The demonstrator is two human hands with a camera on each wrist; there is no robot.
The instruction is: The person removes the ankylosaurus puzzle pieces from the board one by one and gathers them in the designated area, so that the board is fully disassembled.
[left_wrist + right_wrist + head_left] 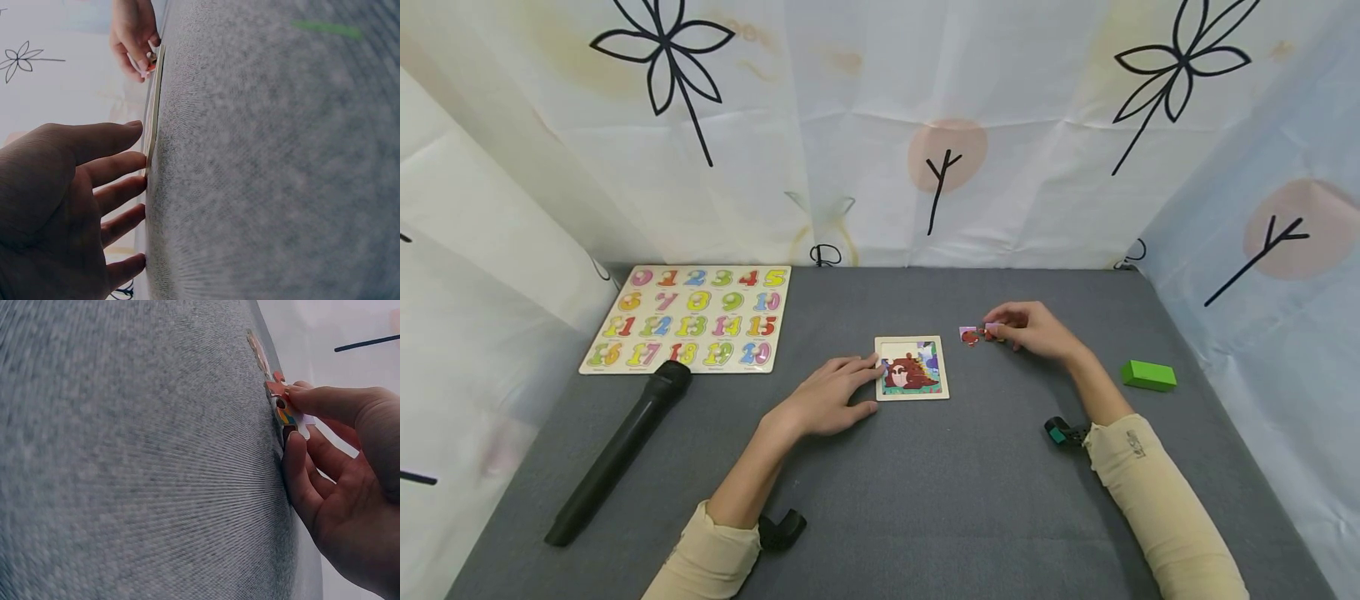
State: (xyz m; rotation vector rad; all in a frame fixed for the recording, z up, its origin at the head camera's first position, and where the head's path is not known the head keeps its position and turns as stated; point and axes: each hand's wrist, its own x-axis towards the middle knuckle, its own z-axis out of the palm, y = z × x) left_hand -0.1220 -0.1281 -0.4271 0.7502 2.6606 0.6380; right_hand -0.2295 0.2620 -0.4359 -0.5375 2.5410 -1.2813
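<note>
A small framed jigsaw puzzle (913,396) with a brown animal picture lies at mid-table. My left hand (827,398) rests flat beside it, fingers spread, the fingertips on its left edge. In the left wrist view these fingers (119,195) look straight, with nothing gripped. To the right of the puzzle, my right hand (1037,330) pinches a jigsaw piece (284,409) between thumb and fingers, close over the cloth. Another jigsaw piece (969,336), pink and red, lies just left of those fingertips. The held piece is partly hidden by the fingers in the head view.
At the back left lies a number board (685,313) with coloured numerals. A black microphone (617,454) lies slanted in front, its head by the board's lower edge. Toward the right edge sits a green block (1148,376). White patterned curtains (880,125) enclose the grey table.
</note>
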